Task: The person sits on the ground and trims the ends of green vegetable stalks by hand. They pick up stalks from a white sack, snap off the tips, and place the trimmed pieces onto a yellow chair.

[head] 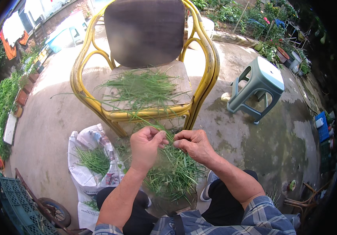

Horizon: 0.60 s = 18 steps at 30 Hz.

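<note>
Thin green stalks (169,134), chive-like, are pinched between the fingertips of my left hand (146,147) and my right hand (194,145). Their long ends run up and left across the front rail of a yellow rattan chair (145,115). On the chair's wooden seat lies a loose spread of similar green stalks (145,88). Below my hands, between my feet, a large heap of green leaves and stalks (172,173) covers the ground. To the left, a smaller bundle of stalks (93,160) rests on crumpled newspaper (78,173).
A grey-green plastic stool (256,88) stands on the concrete at the right. At lower left are a green plastic crate (24,202) and a wheel (55,211). Potted plants (5,102) line the left side. A blue crate (322,129) sits at far right.
</note>
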Each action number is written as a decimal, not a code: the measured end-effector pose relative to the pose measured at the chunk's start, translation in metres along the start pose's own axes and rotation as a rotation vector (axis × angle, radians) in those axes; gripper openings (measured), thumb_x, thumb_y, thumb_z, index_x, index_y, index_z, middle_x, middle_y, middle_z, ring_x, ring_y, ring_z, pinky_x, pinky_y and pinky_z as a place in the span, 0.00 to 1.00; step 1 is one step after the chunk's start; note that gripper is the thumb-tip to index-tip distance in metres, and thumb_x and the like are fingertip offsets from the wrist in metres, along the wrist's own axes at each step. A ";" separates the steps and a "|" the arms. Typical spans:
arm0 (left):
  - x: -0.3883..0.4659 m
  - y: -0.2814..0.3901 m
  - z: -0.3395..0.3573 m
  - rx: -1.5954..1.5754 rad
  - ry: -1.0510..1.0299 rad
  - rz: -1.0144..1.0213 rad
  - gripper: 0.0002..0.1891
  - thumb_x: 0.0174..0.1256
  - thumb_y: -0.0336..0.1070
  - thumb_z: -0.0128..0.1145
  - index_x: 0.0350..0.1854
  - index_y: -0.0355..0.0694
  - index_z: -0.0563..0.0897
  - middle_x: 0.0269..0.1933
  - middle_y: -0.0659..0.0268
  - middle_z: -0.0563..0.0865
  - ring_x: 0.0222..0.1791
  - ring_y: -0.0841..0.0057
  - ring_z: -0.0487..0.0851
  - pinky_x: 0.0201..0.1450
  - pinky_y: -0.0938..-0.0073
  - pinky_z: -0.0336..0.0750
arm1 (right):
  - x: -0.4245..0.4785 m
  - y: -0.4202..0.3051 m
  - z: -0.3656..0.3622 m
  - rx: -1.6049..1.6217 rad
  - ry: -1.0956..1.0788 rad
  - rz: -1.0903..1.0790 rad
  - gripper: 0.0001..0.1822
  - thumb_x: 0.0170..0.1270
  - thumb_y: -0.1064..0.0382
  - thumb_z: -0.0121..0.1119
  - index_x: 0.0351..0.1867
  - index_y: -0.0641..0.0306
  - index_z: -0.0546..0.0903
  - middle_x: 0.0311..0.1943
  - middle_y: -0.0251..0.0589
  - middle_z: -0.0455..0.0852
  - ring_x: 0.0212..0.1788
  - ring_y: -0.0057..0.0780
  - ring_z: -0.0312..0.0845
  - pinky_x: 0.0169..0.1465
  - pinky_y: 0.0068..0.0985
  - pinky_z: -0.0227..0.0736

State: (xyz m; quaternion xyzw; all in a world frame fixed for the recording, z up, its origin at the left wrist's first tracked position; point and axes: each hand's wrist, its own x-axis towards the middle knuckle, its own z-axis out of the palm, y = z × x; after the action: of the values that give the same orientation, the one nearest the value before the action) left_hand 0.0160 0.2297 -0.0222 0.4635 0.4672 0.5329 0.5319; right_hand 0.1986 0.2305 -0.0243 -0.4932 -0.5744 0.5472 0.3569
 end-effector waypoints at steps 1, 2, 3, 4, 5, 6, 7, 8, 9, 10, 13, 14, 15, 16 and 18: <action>0.000 0.000 0.000 -0.002 -0.002 -0.001 0.06 0.67 0.28 0.60 0.32 0.31 0.81 0.29 0.64 0.86 0.28 0.81 0.85 0.29 0.83 0.78 | 0.000 -0.001 0.001 0.023 0.008 0.011 0.06 0.59 0.69 0.63 0.34 0.70 0.86 0.19 0.27 0.78 0.22 0.12 0.69 0.26 0.17 0.64; -0.001 -0.001 0.000 -0.003 -0.003 -0.002 0.06 0.67 0.28 0.60 0.32 0.31 0.81 0.29 0.64 0.86 0.28 0.81 0.85 0.29 0.83 0.78 | 0.000 0.000 0.002 0.065 0.011 0.028 0.06 0.59 0.69 0.62 0.33 0.71 0.86 0.19 0.27 0.77 0.22 0.12 0.68 0.26 0.17 0.63; -0.001 -0.001 0.000 -0.005 -0.006 -0.002 0.06 0.67 0.28 0.60 0.32 0.31 0.81 0.29 0.64 0.86 0.28 0.81 0.85 0.29 0.83 0.78 | 0.001 0.001 0.002 0.107 0.016 0.044 0.06 0.59 0.69 0.61 0.33 0.71 0.85 0.19 0.27 0.77 0.22 0.12 0.68 0.26 0.17 0.62; -0.001 -0.001 0.000 -0.009 -0.006 -0.005 0.06 0.68 0.28 0.60 0.32 0.31 0.81 0.29 0.64 0.86 0.28 0.81 0.85 0.29 0.83 0.78 | 0.001 0.002 0.003 0.149 0.021 0.060 0.06 0.59 0.69 0.61 0.32 0.71 0.85 0.18 0.27 0.76 0.22 0.12 0.67 0.25 0.17 0.62; 0.000 -0.001 0.000 -0.013 -0.006 -0.008 0.06 0.68 0.28 0.60 0.32 0.31 0.82 0.28 0.64 0.86 0.28 0.81 0.85 0.29 0.83 0.78 | 0.001 0.003 0.003 0.173 0.024 0.074 0.05 0.59 0.69 0.60 0.32 0.71 0.84 0.18 0.27 0.76 0.21 0.13 0.67 0.25 0.17 0.61; 0.000 -0.001 0.000 -0.017 -0.005 -0.010 0.06 0.68 0.28 0.60 0.32 0.31 0.82 0.28 0.64 0.86 0.28 0.81 0.86 0.29 0.83 0.78 | 0.001 0.003 0.003 0.197 0.026 0.087 0.05 0.60 0.70 0.60 0.31 0.71 0.83 0.18 0.27 0.76 0.21 0.13 0.67 0.25 0.17 0.61; 0.000 -0.001 0.000 -0.026 -0.001 -0.014 0.06 0.68 0.28 0.60 0.32 0.31 0.82 0.28 0.63 0.86 0.28 0.80 0.86 0.29 0.82 0.78 | 0.002 0.004 0.003 0.221 0.028 0.100 0.05 0.60 0.70 0.60 0.31 0.71 0.83 0.18 0.28 0.75 0.21 0.13 0.67 0.25 0.17 0.61; 0.000 -0.001 0.000 -0.035 0.002 -0.019 0.06 0.68 0.28 0.59 0.32 0.31 0.82 0.28 0.63 0.86 0.28 0.80 0.86 0.29 0.82 0.79 | 0.002 0.005 0.003 0.220 0.034 0.096 0.05 0.60 0.70 0.59 0.30 0.71 0.82 0.18 0.28 0.75 0.22 0.13 0.67 0.25 0.17 0.61; 0.000 -0.001 0.000 -0.045 0.005 -0.022 0.06 0.68 0.28 0.59 0.32 0.31 0.82 0.28 0.63 0.86 0.28 0.80 0.86 0.30 0.82 0.79 | 0.003 0.007 0.003 0.218 0.041 0.091 0.05 0.61 0.70 0.59 0.30 0.71 0.82 0.18 0.28 0.75 0.22 0.13 0.67 0.26 0.17 0.62; 0.000 -0.002 0.000 -0.053 0.013 -0.022 0.06 0.68 0.28 0.59 0.32 0.31 0.82 0.28 0.63 0.86 0.28 0.80 0.86 0.30 0.82 0.79 | 0.003 0.009 0.003 0.217 0.048 0.086 0.05 0.61 0.70 0.58 0.30 0.71 0.82 0.19 0.28 0.75 0.22 0.14 0.68 0.26 0.17 0.62; 0.002 -0.005 -0.001 -0.073 0.038 -0.009 0.06 0.68 0.28 0.59 0.32 0.31 0.82 0.29 0.62 0.86 0.28 0.78 0.86 0.29 0.80 0.80 | 0.004 0.013 0.003 0.150 0.068 0.037 0.06 0.62 0.70 0.57 0.29 0.71 0.81 0.19 0.28 0.76 0.22 0.14 0.69 0.26 0.17 0.62; 0.003 -0.007 -0.001 -0.078 0.047 0.005 0.06 0.68 0.29 0.60 0.33 0.31 0.81 0.29 0.61 0.86 0.28 0.76 0.87 0.29 0.80 0.81 | 0.004 0.014 0.002 0.137 0.077 0.035 0.06 0.62 0.70 0.57 0.29 0.71 0.81 0.19 0.28 0.76 0.22 0.13 0.69 0.26 0.17 0.63; 0.003 -0.008 -0.002 -0.082 0.055 0.018 0.07 0.68 0.29 0.61 0.33 0.31 0.81 0.29 0.60 0.86 0.28 0.75 0.87 0.29 0.79 0.82 | 0.005 0.015 0.002 0.125 0.086 0.031 0.06 0.63 0.69 0.57 0.29 0.71 0.80 0.19 0.27 0.75 0.23 0.13 0.69 0.26 0.17 0.63; 0.004 -0.009 -0.004 -0.102 0.078 0.019 0.06 0.68 0.29 0.60 0.34 0.31 0.81 0.30 0.60 0.86 0.29 0.75 0.87 0.30 0.79 0.82 | 0.005 0.016 0.002 0.112 0.095 0.029 0.07 0.63 0.69 0.57 0.29 0.71 0.80 0.18 0.27 0.75 0.23 0.12 0.69 0.26 0.17 0.63; 0.008 -0.008 -0.011 -0.140 0.125 0.023 0.05 0.69 0.29 0.59 0.35 0.32 0.81 0.32 0.60 0.86 0.30 0.74 0.87 0.32 0.78 0.82 | 0.007 0.014 -0.003 -0.066 0.144 -0.022 0.08 0.60 0.67 0.57 0.31 0.71 0.81 0.20 0.39 0.79 0.24 0.26 0.75 0.30 0.26 0.69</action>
State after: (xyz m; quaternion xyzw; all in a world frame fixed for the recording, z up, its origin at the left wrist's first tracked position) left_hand 0.0061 0.2372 -0.0315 0.3966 0.4557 0.5982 0.5265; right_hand 0.2020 0.2367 -0.0388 -0.5366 -0.5704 0.4871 0.3866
